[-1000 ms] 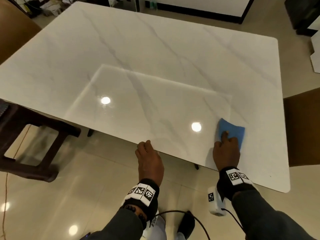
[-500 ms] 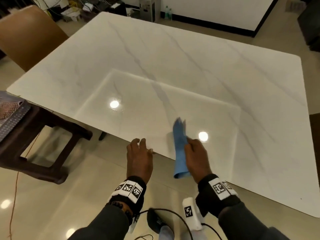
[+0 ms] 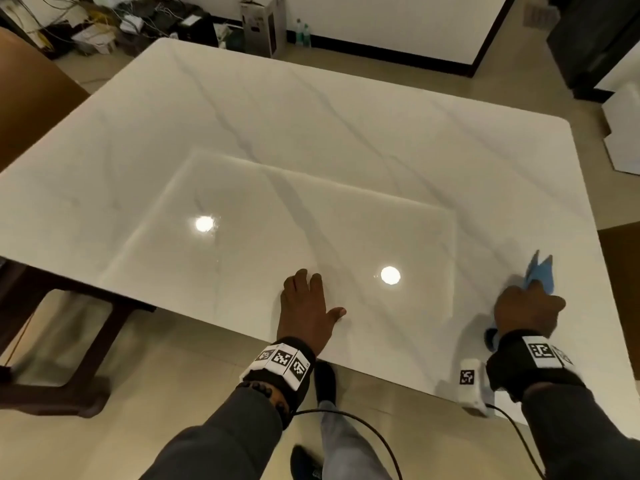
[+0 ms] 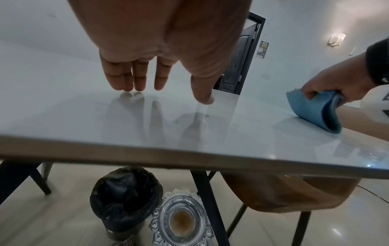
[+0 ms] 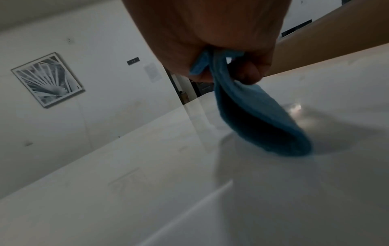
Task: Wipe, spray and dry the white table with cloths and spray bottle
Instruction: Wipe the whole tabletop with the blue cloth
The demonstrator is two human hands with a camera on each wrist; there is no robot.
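Observation:
The white marble-patterned table fills the head view. My left hand lies flat near the table's front edge, fingers straight, fingertips touching the glossy top. My right hand grips a folded blue cloth near the table's front right corner. In the left wrist view the blue cloth hangs as a loop from the right hand, its lower fold on the tabletop. The right wrist view shows curled fingers pinching the blue cloth. No spray bottle is in view.
A brown chair stands at the left, another brown chair at the right. A dark wooden stool sits on the floor at the left. Under the table are a black-bagged bin and a glass dish. Clutter and a box lie beyond the far edge.
My right hand has swept the blue cloth from the middle of the front edge out to the front right corner. My left hand has moved further onto the tabletop and lies flat.

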